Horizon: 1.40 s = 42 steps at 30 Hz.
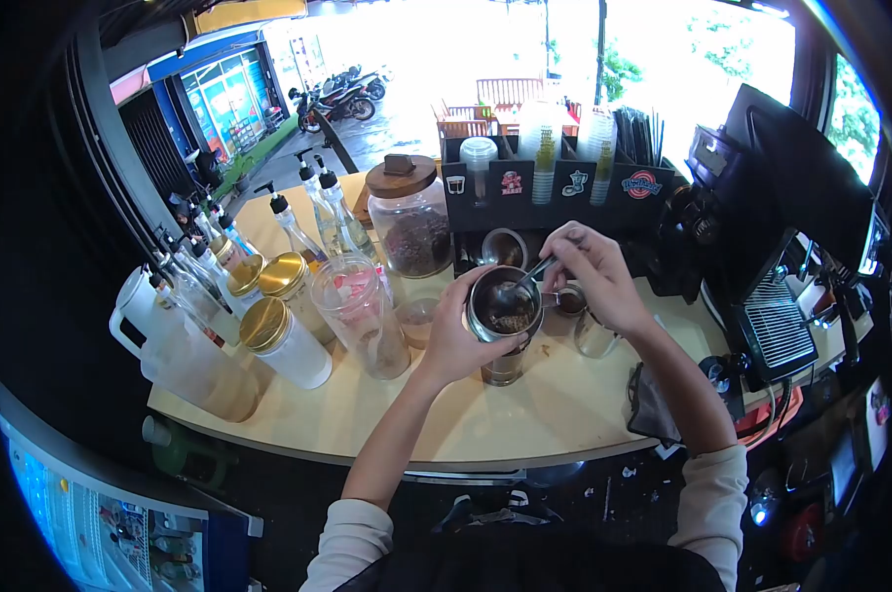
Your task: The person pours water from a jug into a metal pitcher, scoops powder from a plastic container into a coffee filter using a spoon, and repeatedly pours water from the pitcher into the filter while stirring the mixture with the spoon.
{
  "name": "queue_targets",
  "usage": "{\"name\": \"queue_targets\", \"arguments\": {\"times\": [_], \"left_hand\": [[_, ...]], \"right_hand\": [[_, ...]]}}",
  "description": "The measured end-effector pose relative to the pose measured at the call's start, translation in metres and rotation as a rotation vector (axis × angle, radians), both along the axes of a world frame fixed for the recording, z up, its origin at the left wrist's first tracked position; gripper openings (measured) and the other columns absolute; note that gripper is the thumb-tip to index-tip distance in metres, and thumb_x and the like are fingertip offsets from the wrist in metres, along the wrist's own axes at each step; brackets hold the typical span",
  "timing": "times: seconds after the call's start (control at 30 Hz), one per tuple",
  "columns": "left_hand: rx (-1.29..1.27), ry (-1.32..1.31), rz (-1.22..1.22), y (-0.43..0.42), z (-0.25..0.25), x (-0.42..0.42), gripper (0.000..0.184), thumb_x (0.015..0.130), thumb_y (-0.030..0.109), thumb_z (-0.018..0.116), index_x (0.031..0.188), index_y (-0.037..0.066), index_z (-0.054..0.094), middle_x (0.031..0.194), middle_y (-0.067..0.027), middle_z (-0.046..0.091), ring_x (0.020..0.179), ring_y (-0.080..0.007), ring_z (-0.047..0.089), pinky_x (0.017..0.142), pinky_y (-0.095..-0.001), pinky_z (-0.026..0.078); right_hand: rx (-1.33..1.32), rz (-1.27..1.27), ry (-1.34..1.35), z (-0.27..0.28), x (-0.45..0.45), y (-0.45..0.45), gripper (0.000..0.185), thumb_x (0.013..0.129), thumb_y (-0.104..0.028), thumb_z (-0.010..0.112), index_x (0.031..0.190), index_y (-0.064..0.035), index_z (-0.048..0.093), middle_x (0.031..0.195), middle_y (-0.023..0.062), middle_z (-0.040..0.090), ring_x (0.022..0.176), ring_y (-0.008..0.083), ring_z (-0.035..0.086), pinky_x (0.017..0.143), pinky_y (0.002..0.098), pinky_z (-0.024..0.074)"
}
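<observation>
A metal cup with dark contents stands over the counter, and my left hand is wrapped round its left side. My right hand pinches the handle of a spoon, whose bowl is inside the cup. Beneath the cup shows another metal vessel. Just right of the cup are a small metal measuring cup and a clear glass. Behind it, a round metal container lies near the black cup holder.
Jars with gold lids, a tall clear pitcher, pump bottles and a plastic jug crowd the left. A wooden-lidded jar and black cup organizer stand behind. An espresso machine is at right.
</observation>
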<state>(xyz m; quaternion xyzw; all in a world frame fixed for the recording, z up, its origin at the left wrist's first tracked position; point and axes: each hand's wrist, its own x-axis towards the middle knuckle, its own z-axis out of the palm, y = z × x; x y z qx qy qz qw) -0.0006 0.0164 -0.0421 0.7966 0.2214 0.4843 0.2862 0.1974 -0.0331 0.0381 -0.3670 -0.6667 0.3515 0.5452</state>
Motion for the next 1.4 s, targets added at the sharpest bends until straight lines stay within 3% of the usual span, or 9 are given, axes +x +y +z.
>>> {"name": "queue_targets", "arguments": {"times": [0.23,0.43,0.5,0.73,0.83,0.93,1.0,1.1,1.4], "left_hand": [[-0.140,-0.059,0.028,-0.006,-0.002,0.004,0.075,0.056,0.025,0.086,0.119,0.003,0.052,0.108,-0.0110,0.064,0.102,-0.0210,0.062,0.093,-0.0343,0.046],[-0.204,0.002,0.025,-0.009,-0.005,0.003,0.077,0.058,0.022,0.086,0.122,0.002,0.049,0.112,-0.0108,0.062,0.106,-0.0185,0.059,0.097,-0.0339,0.044],[-0.195,0.006,0.021,-0.009,-0.006,0.002,0.077,0.057,0.022,0.086,0.122,0.002,0.049,0.112,-0.0109,0.062,0.106,-0.0186,0.060,0.097,-0.0339,0.044],[-0.086,0.030,0.096,-0.012,-0.012,0.002,0.080,0.056,0.021,0.086,0.123,0.002,0.048,0.113,-0.0113,0.062,0.106,-0.0197,0.060,0.096,-0.0337,0.044],[-0.053,-0.012,0.108,-0.011,-0.014,0.005,0.079,0.056,0.021,0.086,0.123,0.005,0.048,0.114,-0.0112,0.060,0.107,-0.0231,0.058,0.095,-0.0360,0.044],[-0.047,-0.072,0.096,-0.011,-0.014,0.006,0.078,0.055,0.023,0.085,0.123,0.007,0.049,0.114,-0.0107,0.059,0.107,-0.0262,0.057,0.093,-0.0382,0.044],[-0.034,-0.091,0.090,-0.011,-0.014,0.006,0.078,0.055,0.022,0.085,0.123,0.007,0.049,0.114,-0.0104,0.059,0.107,-0.0260,0.057,0.093,-0.0381,0.044],[-0.056,-0.136,0.068,-0.012,-0.014,0.007,0.079,0.055,0.020,0.085,0.124,0.007,0.048,0.116,-0.0104,0.058,0.108,-0.0258,0.056,0.093,-0.0381,0.044],[-0.054,-0.150,-0.021,-0.007,-0.011,0.010,0.080,0.055,0.016,0.082,0.126,0.008,0.046,0.119,-0.0103,0.055,0.111,-0.0250,0.055,0.097,-0.0365,0.042]], "right_hand": [[-0.038,-0.004,0.137,-0.014,0.006,0.001,0.022,0.099,-0.021,0.044,0.092,-0.0017,0.052,0.076,0.0080,0.064,0.069,0.0073,0.056,0.068,0.0232,0.0435],[-0.034,-0.109,-0.007,-0.023,-0.003,-0.007,0.020,0.097,-0.021,0.048,0.093,-0.0021,0.053,0.074,0.0081,0.065,0.067,0.0086,0.057,0.063,0.0232,0.0454],[0.065,-0.165,-0.191,-0.022,-0.004,-0.009,0.018,0.095,-0.019,0.052,0.091,-0.0014,0.054,0.072,0.0076,0.066,0.065,0.0099,0.059,0.059,0.0246,0.0469],[0.062,-0.180,-0.327,-0.014,-0.009,-0.015,0.016,0.090,-0.016,0.060,0.088,0.0000,0.057,0.073,0.0115,0.065,0.065,0.0169,0.063,0.061,0.0289,0.0484],[0.344,-0.251,-0.459,-0.018,-0.008,-0.012,0.007,0.090,-0.006,0.058,0.089,0.0015,0.058,0.071,0.0063,0.062,0.072,0.0088,0.062,0.059,0.0237,0.0495],[0.432,-0.205,-0.481,-0.019,-0.010,-0.016,0.008,0.085,-0.003,0.062,0.091,0.0008,0.059,0.072,0.0071,0.061,0.072,0.0164,0.062,0.064,0.0282,0.0495],[0.717,-0.227,-0.554,-0.018,-0.008,-0.017,0.018,0.079,-0.001,0.068,0.095,-0.0013,0.060,0.075,0.0069,0.060,0.072,0.0235,0.059,0.071,0.0343,0.0479],[0.797,-0.228,-0.673,-0.015,-0.006,-0.021,0.021,0.075,-0.003,0.070,0.091,-0.0048,0.056,0.078,0.0079,0.057,0.077,0.0259,0.056,0.075,0.0359,0.0441],[0.761,-0.265,-0.618,-0.020,-0.002,-0.025,0.026,0.074,0.000,0.069,0.097,-0.0046,0.057,0.079,0.0077,0.057,0.073,0.0258,0.056,0.077,0.0378,0.0438]]}}
